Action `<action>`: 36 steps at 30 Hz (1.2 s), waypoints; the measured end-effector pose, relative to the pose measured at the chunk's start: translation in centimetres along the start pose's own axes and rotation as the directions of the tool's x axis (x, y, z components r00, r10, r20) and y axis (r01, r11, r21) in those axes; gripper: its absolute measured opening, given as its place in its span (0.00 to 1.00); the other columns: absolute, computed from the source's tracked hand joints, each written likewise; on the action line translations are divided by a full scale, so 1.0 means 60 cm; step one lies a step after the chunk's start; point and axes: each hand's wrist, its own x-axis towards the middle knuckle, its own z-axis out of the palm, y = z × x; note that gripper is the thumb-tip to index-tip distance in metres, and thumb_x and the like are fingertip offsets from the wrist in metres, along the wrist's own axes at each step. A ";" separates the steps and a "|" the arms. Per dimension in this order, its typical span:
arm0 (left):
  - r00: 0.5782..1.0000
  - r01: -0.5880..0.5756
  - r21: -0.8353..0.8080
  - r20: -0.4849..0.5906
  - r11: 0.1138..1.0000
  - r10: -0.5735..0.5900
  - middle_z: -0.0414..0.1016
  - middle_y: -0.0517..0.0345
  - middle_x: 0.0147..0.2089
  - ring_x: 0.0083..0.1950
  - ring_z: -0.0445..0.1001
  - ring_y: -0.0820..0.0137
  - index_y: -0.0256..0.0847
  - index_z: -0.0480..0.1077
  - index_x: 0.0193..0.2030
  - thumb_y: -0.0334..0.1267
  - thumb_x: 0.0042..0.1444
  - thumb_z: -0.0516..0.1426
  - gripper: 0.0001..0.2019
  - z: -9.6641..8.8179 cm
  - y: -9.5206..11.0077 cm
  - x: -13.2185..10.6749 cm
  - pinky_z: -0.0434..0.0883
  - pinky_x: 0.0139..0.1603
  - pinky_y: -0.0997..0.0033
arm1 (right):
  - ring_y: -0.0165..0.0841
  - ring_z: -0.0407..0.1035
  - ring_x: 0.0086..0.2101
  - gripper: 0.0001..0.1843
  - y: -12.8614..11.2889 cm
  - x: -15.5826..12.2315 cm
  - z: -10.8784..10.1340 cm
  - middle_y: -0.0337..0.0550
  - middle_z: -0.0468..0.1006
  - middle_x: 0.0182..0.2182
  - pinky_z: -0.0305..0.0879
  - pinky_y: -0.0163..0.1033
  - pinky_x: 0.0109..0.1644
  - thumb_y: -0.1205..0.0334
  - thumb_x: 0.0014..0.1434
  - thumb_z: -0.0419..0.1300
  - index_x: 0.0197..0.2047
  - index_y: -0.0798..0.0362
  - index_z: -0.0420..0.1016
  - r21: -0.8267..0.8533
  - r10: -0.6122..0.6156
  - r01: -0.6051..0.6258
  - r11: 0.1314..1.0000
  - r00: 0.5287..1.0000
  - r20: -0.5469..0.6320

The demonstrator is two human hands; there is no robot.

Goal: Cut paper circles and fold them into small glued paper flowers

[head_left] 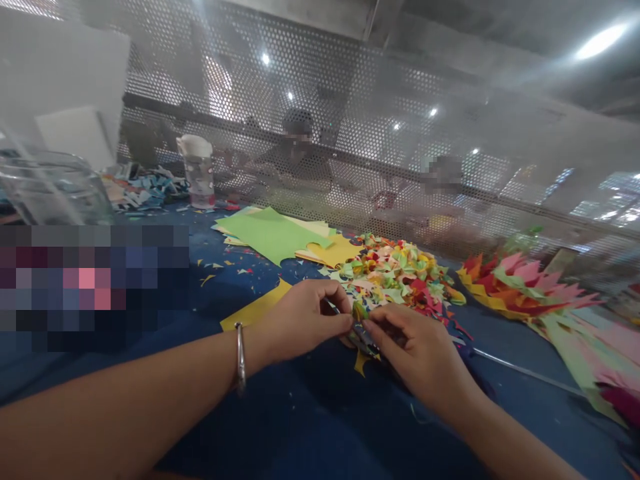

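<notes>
Standing over the counter (300,427): I note a blue surface with loose scraps (207,279); a blocked-out patch (55,287) conceals its left side.
Mesh screen (370,113): people (300,157) behind it are blurred; their work cannot be made out.
Paper heap (395,267): many small coloured pieces piled beyond the hands; judged the done portion.
Pointed paper stack (525,287): layered at right; whether finished, I cannot tell.
Green sheet (273,233): flat, edge notched; judged stock left to use.
Left hand (305,320): finger and thumb pinching the small piece.
Right hand (425,343): pinching it likewise.
Small piece (359,311): yellow-green, between both hands' fingertips; judged unfinished.
Grey object (369,343): beneath the fingers, partly hidden, unidentifiable.
</notes>
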 end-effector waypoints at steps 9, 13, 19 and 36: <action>0.997 -0.017 0.416 -0.062 0.909 0.047 0.75 0.62 0.29 0.30 0.71 0.72 0.40 0.72 0.31 0.36 0.52 0.58 0.04 -0.036 0.017 0.005 0.64 0.30 0.74 | 0.32 0.68 0.28 0.11 0.011 -0.007 -0.008 0.39 0.76 0.28 0.60 0.35 0.30 0.59 0.65 0.55 0.33 0.51 0.76 -0.020 0.003 -0.001 1.000 0.995 0.097; 0.988 0.002 0.550 -0.131 0.835 0.084 0.75 0.61 0.30 0.30 0.71 0.71 0.41 0.72 0.31 0.38 0.53 0.58 0.04 -0.054 0.024 0.003 0.62 0.31 0.73 | 0.31 0.67 0.25 0.10 0.019 -0.008 -0.022 0.39 0.76 0.26 0.57 0.35 0.27 0.62 0.63 0.57 0.32 0.51 0.77 -0.105 0.066 -0.049 0.993 0.984 0.166; 0.995 0.001 0.662 -0.074 0.750 0.064 0.77 0.59 0.32 0.31 0.72 0.69 0.41 0.73 0.31 0.41 0.54 0.57 0.07 -0.053 0.012 0.007 0.61 0.31 0.71 | 0.33 0.67 0.25 0.03 0.025 -0.014 -0.022 0.39 0.75 0.25 0.56 0.36 0.28 0.66 0.57 0.62 0.31 0.51 0.76 -0.221 0.122 -0.066 0.973 0.960 0.252; 0.987 0.138 0.800 -0.065 0.584 -0.145 0.80 0.52 0.37 0.36 0.74 0.64 0.41 0.77 0.38 0.46 0.55 0.55 0.14 -0.135 -0.018 0.015 0.61 0.33 0.71 | 0.31 0.66 0.21 0.07 0.037 -0.016 -0.026 0.39 0.73 0.21 0.54 0.35 0.25 0.67 0.54 0.57 0.25 0.51 0.69 -0.220 0.114 -0.069 0.973 0.973 0.201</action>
